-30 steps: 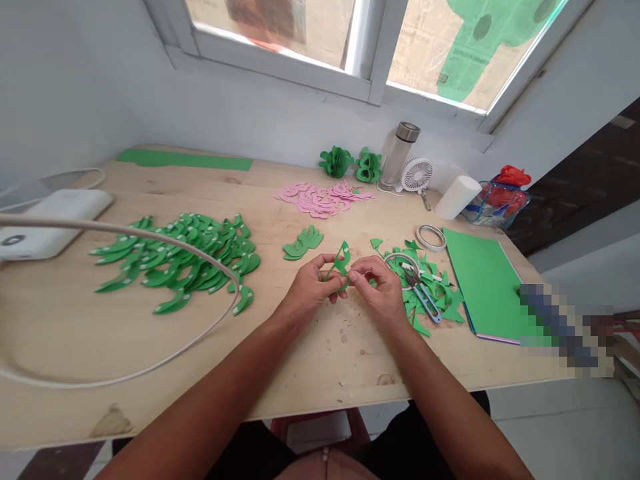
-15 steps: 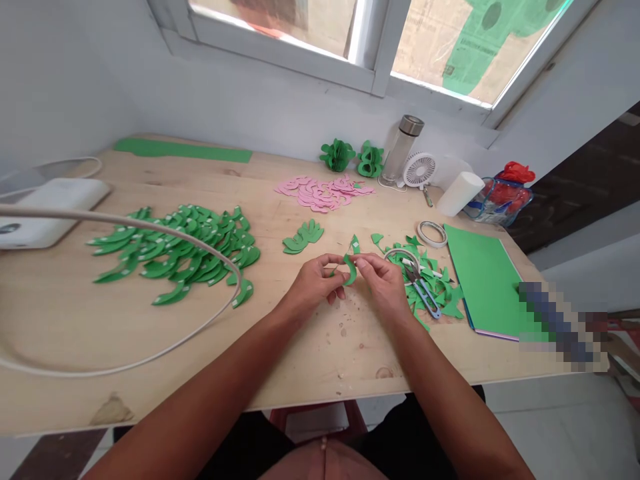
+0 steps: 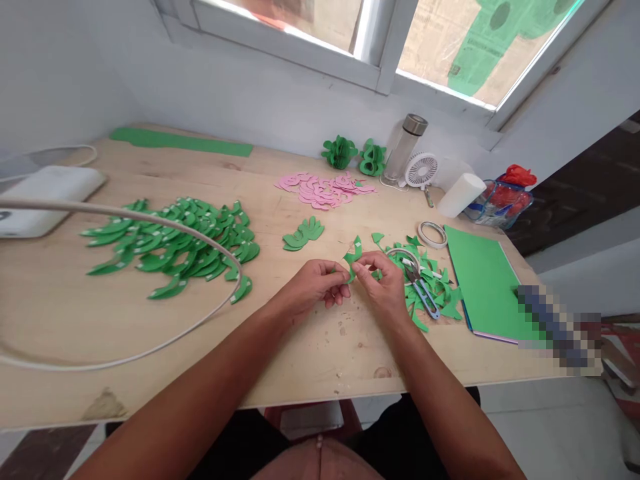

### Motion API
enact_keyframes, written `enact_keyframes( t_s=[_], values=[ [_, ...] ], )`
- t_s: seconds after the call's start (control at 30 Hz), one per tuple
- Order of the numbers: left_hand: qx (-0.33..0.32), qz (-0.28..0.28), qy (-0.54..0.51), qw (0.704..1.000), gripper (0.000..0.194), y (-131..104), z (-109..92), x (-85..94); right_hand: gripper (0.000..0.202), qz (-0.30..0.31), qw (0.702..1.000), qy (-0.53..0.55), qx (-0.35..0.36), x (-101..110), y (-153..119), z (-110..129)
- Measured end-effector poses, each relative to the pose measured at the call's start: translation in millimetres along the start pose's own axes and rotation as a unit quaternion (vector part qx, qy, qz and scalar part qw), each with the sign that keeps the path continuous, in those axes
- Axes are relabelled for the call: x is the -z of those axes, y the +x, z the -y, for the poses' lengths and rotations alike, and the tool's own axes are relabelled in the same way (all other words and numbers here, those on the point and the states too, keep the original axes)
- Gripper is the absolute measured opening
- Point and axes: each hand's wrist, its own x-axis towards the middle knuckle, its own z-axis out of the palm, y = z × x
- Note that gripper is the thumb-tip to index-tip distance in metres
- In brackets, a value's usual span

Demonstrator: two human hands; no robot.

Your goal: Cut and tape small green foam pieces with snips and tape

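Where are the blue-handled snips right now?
In the head view, the blue-handled snips lie just right of the right hand, on the green paper scraps, left of the large green sheet.

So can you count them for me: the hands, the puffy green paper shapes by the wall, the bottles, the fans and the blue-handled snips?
Hands: 2
Puffy green paper shapes: 2
Bottle: 1
Fan: 1
Blue-handled snips: 1
Total: 7
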Motion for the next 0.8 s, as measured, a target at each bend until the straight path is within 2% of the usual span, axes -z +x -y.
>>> enact_keyframes(
  t_s=[0.27, 0.8],
  values=[
    [-0.005, 0.003, -0.012, 1.000, 0.014, -2.1, -5.3, 1.3, 0.014, 0.017, 0.993, -0.085, 0.081, 0.7, -1.0, -0.6],
    [-0.001, -0.005, -0.032, 0.999, 0.009, -2.8, -9.5, 5.4, 0.012, 0.054, 0.987, -0.086, 0.128, 5.8, 2.6, -0.2]
  ],
)
